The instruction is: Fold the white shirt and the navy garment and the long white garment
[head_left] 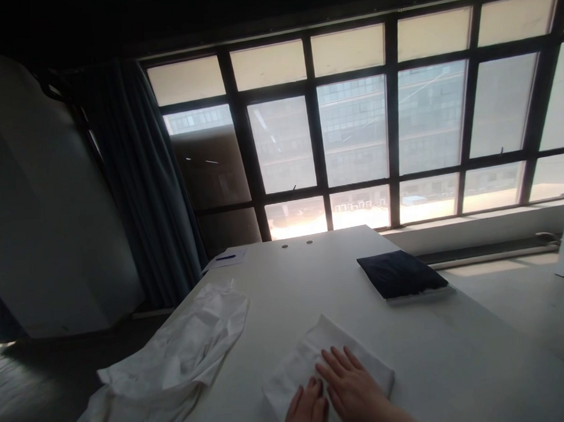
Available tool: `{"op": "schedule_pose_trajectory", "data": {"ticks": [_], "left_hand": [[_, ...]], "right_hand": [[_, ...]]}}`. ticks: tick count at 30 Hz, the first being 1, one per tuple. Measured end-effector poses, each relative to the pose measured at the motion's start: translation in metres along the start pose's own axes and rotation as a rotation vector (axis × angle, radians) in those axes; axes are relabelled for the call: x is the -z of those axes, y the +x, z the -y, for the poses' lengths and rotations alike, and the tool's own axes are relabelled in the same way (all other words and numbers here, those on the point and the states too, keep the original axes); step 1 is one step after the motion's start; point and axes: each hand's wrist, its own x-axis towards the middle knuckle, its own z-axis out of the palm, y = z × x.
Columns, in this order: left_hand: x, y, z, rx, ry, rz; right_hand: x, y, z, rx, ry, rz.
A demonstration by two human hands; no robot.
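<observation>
A folded white cloth [312, 348] lies on the white table [309, 279] close in front of me, one corner pointing away. My right hand [350, 384] rests flat on its middle, fingers stretched out. Beside it on the left, my left hand [306, 411] also presses on the cloth, its fingers extended and partly cut off by the lower edge of the view. Neither hand grips anything. The cloth's near part is hidden under my hands and beyond the frame.
Crumpled white fabric [176, 349] spreads over the table's left edge and hangs down. A folded dark cloth [401, 273] sits atop something white on the right. A pen [226, 258] lies on paper [237, 258] at the far left. Windows and a blue curtain [143, 180] stand beyond.
</observation>
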Motion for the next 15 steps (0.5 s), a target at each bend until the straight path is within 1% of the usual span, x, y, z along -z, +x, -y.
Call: {"op": "schedule_pose_trajectory", "data": {"ticks": [2, 3, 5, 8, 10, 13, 15], "left_hand": [[-0.014, -0.006, -0.008, -0.041, 0.028, 0.022], [-0.018, -0.008, -0.008, -0.045, 0.039, 0.043], [-0.018, -0.01, -0.005, -0.048, 0.047, 0.09], [-0.007, -0.006, 0.004, -0.043, 0.044, 0.137], [0.003, -0.001, 0.011, -0.033, 0.027, 0.162], [0.022, 0.007, 0.022, 0.034, -0.055, 0.209], [0.035, 0.012, 0.027, 0.134, -0.16, 0.226]], "right_hand": [[-0.007, 0.001, -0.008, -0.102, -0.021, -0.034], [-0.009, 0.002, -0.013, -0.14, -0.034, -0.045], [-0.007, 0.003, -0.024, -0.213, -0.063, -0.056], [0.004, 0.004, -0.04, -0.359, -0.115, -0.05], [0.011, 0.003, -0.045, -0.415, -0.149, -0.04], [0.021, -0.001, -0.041, -0.421, -0.21, -0.028], [0.027, -0.005, -0.033, -0.42, -0.267, -0.017]]}}
